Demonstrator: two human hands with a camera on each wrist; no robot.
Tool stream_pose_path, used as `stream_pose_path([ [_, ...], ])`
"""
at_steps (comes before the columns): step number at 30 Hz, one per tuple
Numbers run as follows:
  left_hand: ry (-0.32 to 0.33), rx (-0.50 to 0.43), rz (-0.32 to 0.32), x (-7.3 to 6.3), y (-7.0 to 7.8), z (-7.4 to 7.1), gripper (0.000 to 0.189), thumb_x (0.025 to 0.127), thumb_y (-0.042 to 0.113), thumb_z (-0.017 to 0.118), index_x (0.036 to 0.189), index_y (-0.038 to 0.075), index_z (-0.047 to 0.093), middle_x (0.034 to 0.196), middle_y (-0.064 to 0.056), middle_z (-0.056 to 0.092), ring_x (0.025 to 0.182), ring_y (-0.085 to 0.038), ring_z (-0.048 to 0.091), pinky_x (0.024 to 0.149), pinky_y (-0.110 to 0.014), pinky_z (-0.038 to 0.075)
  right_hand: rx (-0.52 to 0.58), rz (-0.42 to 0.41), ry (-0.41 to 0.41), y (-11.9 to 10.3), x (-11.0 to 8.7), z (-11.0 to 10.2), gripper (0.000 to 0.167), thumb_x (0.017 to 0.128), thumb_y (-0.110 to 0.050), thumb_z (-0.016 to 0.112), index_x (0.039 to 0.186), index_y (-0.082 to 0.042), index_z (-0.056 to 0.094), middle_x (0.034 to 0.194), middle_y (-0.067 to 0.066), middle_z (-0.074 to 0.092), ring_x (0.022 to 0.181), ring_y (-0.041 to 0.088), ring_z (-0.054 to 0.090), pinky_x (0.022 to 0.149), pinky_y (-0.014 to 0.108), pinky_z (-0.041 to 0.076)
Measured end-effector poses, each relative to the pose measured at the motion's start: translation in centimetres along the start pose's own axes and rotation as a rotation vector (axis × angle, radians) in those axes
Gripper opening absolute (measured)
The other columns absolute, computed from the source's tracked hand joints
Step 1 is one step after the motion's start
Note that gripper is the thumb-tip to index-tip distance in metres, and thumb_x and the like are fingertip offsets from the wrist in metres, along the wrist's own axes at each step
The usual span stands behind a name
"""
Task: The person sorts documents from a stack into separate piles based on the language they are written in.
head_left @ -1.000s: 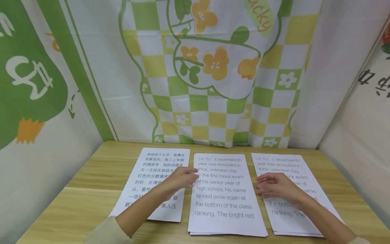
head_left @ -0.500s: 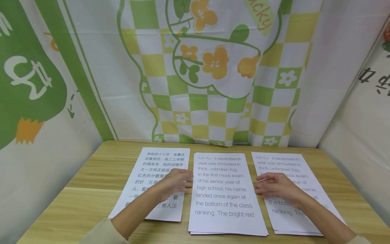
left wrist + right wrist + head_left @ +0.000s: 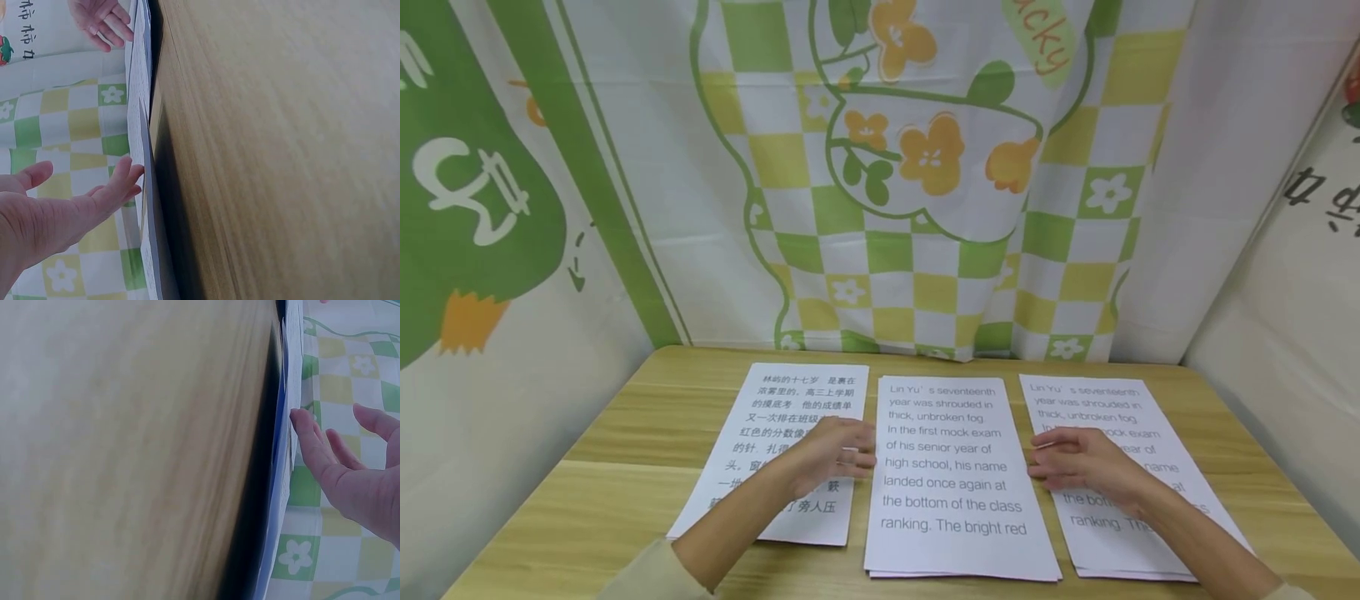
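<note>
Three stacks of printed white paper lie side by side. The left stack (image 3: pixel 805 527) bears Chinese text; the middle stack (image 3: pixel 947 483) and right stack (image 3: pixel 1131 554) bear English text. My left hand (image 3: pixel 829 460) is over the left stack's right side, its fingertips by the middle stack's left edge. Over the right stack's left side is my right hand (image 3: pixel 1093 468), fingertips pointing toward the middle stack. Both hands have loosely extended fingers and hold nothing. In the wrist views, fingertips of the left hand (image 3: pixel 94 209) and right hand (image 3: pixel 350 478) reach the paper surface or hover just over it.
The papers lie on a wood-grain table (image 3: pixel 595 467). Behind it hangs a checkered green, yellow and white curtain (image 3: pixel 917 275). Printed fabric (image 3: pixel 482 275) closes off the left side, and a pale printed panel (image 3: pixel 1292 333) the right.
My left hand has drawn back slightly leftward, off the middle stack's left edge. My right hand stays nearly in place, and the stacks look unmoved.
</note>
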State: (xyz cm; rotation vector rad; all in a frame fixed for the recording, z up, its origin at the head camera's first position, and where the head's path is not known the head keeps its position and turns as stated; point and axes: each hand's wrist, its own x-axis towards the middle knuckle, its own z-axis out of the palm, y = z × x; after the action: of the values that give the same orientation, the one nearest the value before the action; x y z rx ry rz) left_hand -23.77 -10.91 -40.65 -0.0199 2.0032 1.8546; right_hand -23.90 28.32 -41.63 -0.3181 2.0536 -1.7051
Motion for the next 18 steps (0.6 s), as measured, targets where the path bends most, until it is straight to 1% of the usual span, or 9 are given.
stream_pose_path([
  [12,-0.011,-0.009,0.005,-0.18,0.05,-0.06,0.053,0.104,0.018,0.051,0.144,-0.016,0.045,0.142,-0.038,0.048,0.119,-0.045,0.064,0.097,-0.048,0.06,-0.001,0.003,-0.006,0.21,0.01,-0.03,0.057,0.103,-0.016,0.065,0.14,0.02,0.041,0.132,0.027,0.065,0.115,0.027,0.071,0.096,0.039,0.061],
  [18,-0.018,-0.017,0.001,-0.15,-0.16,-0.13,0.051,0.104,0.017,0.05,0.142,-0.017,0.045,0.141,-0.038,0.049,0.118,-0.045,0.065,0.096,-0.047,0.061,0.005,-0.017,-0.015,0.17,-0.11,0.29,0.058,0.103,-0.014,0.065,0.141,0.022,0.039,0.13,0.026,0.065,0.115,0.028,0.071,0.096,0.04,0.061],
])
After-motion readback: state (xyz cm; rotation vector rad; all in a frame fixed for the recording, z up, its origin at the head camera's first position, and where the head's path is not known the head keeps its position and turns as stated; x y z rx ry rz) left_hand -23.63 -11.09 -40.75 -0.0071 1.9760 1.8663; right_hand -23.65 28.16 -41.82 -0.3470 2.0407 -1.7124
